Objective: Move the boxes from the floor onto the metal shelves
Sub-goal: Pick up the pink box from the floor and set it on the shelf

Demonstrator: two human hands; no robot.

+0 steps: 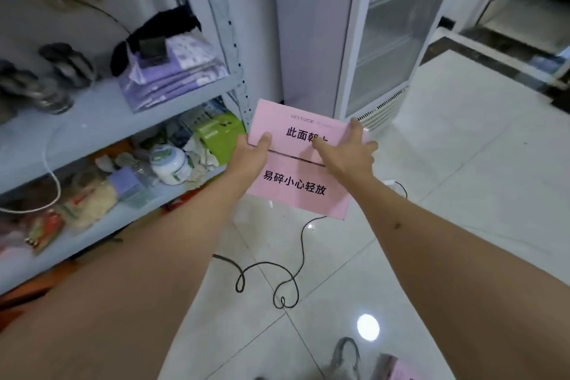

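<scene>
Two bare forearms reach out; left hand [251,153] and right hand [351,153] fingers grip one pink box [300,188]. Second pink box [401,372] on white tiled floor [462,163], grey metal shelves [101,120] left.

Pink box [300,191] top: "此面朝上" (last character half hidden), "易碎小心轻放"; small upside-down date, unreadable.

Metal shelves [101,120]: middle tier carries folded purple bedding packs [172,74] and dark round objects left of them; tier below the packs holds a green box [220,136], white jar [168,163], mixed clutter. White tiled floor [462,163] right of shelves: looped black cable [277,274]
</scene>
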